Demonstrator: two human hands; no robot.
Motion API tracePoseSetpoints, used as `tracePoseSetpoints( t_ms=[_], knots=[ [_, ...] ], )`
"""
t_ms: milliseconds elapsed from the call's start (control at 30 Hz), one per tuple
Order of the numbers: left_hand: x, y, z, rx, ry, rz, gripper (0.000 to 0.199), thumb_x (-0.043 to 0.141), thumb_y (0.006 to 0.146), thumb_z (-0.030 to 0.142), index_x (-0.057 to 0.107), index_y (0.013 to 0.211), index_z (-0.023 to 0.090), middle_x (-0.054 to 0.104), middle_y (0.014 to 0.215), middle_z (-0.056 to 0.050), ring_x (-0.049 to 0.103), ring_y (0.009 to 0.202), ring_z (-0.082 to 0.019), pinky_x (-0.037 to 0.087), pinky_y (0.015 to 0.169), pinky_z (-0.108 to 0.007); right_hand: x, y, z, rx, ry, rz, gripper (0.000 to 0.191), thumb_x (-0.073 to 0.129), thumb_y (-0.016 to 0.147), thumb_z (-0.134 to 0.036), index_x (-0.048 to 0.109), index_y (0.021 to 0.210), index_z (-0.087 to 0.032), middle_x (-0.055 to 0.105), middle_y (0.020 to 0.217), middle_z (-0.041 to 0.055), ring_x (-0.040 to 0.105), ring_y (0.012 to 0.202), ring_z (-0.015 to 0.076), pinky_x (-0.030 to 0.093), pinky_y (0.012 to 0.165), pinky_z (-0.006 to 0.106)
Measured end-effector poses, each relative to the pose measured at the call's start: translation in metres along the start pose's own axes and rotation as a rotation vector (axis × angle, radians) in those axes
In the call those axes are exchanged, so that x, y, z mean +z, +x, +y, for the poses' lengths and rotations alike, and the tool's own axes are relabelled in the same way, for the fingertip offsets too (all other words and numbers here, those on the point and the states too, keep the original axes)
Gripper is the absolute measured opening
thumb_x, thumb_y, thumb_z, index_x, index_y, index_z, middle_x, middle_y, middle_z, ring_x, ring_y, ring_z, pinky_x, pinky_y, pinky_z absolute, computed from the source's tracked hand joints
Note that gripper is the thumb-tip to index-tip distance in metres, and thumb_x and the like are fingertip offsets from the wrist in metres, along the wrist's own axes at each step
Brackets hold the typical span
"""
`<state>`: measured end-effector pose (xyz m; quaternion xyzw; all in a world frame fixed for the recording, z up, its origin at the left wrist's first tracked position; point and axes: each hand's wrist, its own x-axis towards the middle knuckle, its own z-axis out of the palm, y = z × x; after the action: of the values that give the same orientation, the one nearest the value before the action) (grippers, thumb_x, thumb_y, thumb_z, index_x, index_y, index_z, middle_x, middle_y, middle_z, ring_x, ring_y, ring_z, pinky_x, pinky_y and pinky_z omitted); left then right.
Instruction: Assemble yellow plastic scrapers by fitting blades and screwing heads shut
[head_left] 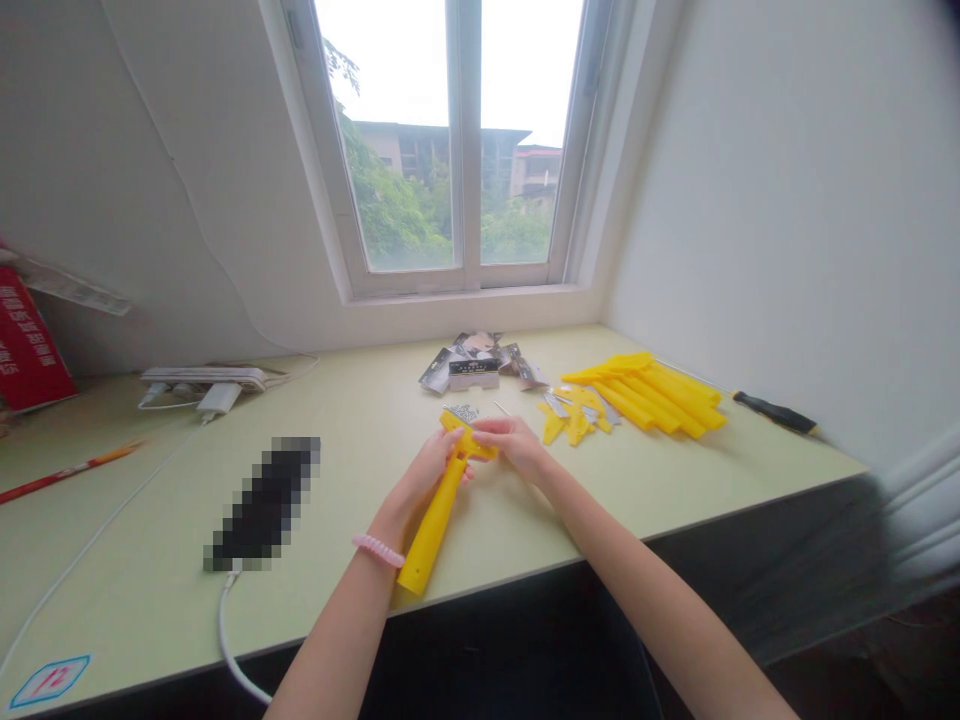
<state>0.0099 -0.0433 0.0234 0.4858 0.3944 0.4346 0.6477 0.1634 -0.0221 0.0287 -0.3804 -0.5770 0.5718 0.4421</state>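
A yellow scraper-like tool (433, 530) slants over the table, its long handle toward the front edge and its wide head away from me. My left hand (437, 462) is closed around the head's left side. My right hand (514, 442) pinches the right part of the head; any small piece between its fingertips is too small to tell. A heap of small metal screws (462, 411) lies just beyond the head, and a thin metal rod (502, 408) lies beside it. Yellow flat pieces (576, 420) with metal blades are right of my right hand.
Several yellow handles (660, 395) lie at the right, near a black-handled screwdriver (776, 411). Card packages (474, 373) are piled below the window. At the left are a power strip (202, 376), a pixelated dark object (264, 505) with a white cable, and a red brush (71, 475).
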Motion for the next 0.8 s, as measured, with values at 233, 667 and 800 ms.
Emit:
tracePoseSetpoints(
  t_ms=[233,667,800],
  knots=[
    [-0.004,0.003,-0.009,-0.014,0.092,-0.144,0.036,0.042,0.083,0.040,0.042,0.107,0.013,0.059,0.055,-0.002,0.048,0.034,-0.009,0.033,0.034,-0.017,-0.003,0.003,0.003,0.064,0.035,0.047,0.034,0.073,0.055,-0.029,0.072,0.086,-0.015,0.069,0.081,0.0066,0.058,0.076,0.0165,0.040,0.079,0.033],
    [-0.011,0.008,-0.004,0.091,0.024,0.043,0.031,0.045,0.079,0.036,0.041,0.098,0.012,0.054,0.050,0.001,0.042,0.031,-0.007,0.027,0.032,-0.017,0.000,0.011,0.007,0.039,-0.061,0.183,0.029,0.060,0.066,-0.036,0.069,0.087,-0.017,0.064,0.083,0.0041,0.046,0.061,0.0102,0.034,0.054,0.023],
    [-0.008,0.005,-0.003,0.076,0.031,0.005,0.030,0.046,0.078,0.037,0.043,0.094,0.012,0.054,0.051,0.001,0.042,0.031,-0.007,0.027,0.033,-0.018,0.000,0.010,0.007,0.062,-0.149,0.133,0.028,0.059,0.066,-0.041,0.067,0.077,-0.016,0.054,0.058,-0.0010,0.038,0.050,0.0084,0.027,0.048,0.022]
  ],
)
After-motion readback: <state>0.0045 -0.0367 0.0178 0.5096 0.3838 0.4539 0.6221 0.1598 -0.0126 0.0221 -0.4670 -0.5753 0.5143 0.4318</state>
